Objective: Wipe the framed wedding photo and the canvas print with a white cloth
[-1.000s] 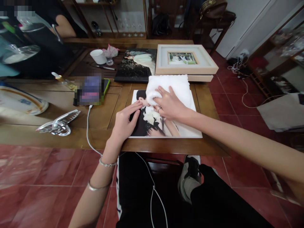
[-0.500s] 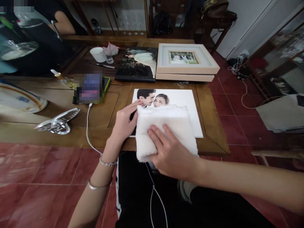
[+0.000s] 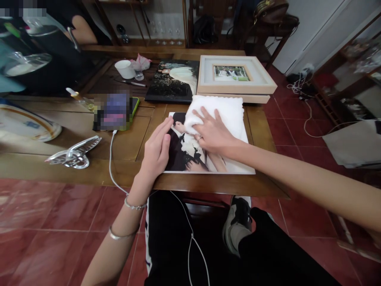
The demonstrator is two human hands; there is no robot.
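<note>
A photo panel (image 3: 181, 159) showing a couple lies flat at the front of the wooden table. A fluffy white cloth (image 3: 223, 111) covers its upper middle and reaches past its far edge. On the cloth, my right hand (image 3: 212, 133) presses down with fingers spread, and a fold is bunched at its fingertips. My left hand (image 3: 156, 149) rests along the panel's left edge, fingers stretched out and holding nothing. Part of the picture is hidden under the cloth and my right hand.
Behind the panel are a dark photo panel (image 3: 175, 81) and stacked light picture frames (image 3: 205, 81). To the left lie a silver hair claw (image 3: 73, 153), a phone (image 3: 113, 113) on a white cable, and a dropper bottle (image 3: 80, 99). A white cup (image 3: 125, 69) stands farther back.
My right hand has pushed the white cloth away from me, up the panel, uncovering the lower part of the picture. My left hand has stayed at the left edge.
</note>
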